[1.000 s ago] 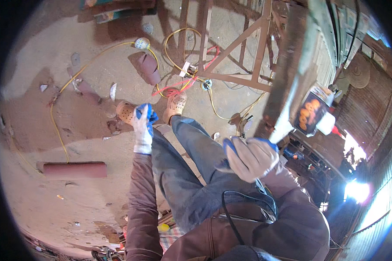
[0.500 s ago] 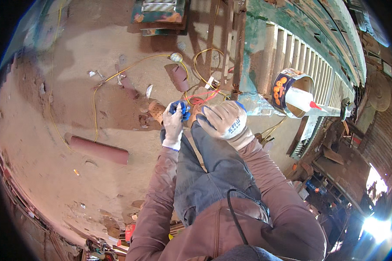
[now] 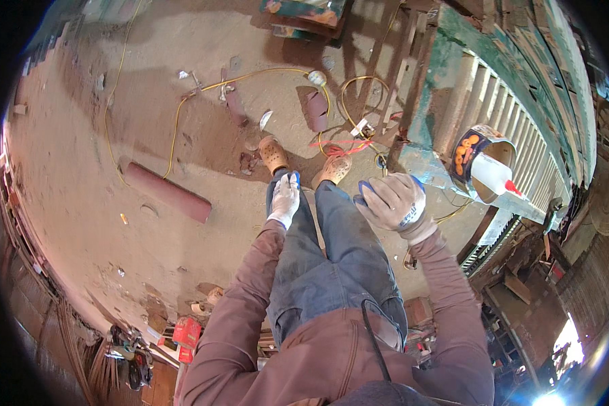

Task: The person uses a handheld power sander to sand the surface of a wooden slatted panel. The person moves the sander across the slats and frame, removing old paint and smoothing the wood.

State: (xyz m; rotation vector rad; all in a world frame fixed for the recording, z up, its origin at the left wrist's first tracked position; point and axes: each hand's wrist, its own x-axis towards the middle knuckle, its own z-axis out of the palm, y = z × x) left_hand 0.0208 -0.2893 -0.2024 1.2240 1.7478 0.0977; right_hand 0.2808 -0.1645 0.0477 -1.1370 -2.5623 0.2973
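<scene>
Below, two gloved hands are seen in front of the person's jeans. The left hand (image 3: 284,199) hangs over the left knee with its fingers curled loosely; nothing is seen held in it, though whether it is fully closed cannot be told. The right hand (image 3: 392,201) is raised just beside the lower edge of a green slatted wooden frame (image 3: 453,88), its fingers bent inward; whether anything small is gripped cannot be told, since only the back of the glove is shown. A round tin (image 3: 479,159) with orange spots is set on the frame's edge, near the right hand but apart from it, and a white glue bottle (image 3: 492,176) with a red tip is lodged in it, leaning outward.

Several risks may be judged from this. The tin could be knocked off the narrow edge if the right hand is swung toward it, and the tilted bottle could be tipped out and glue spilled. A yellow cable (image 3: 183,108) is looped over the dirt floor (image 3: 81,203) close to the feet, and red cord (image 3: 348,144) lies by the right sandal (image 3: 336,169), so a foot could be caught if a step is taken carelessly. A reddish pipe (image 3: 166,191) lying on the ground nearby could also be rolled underfoot.
</scene>
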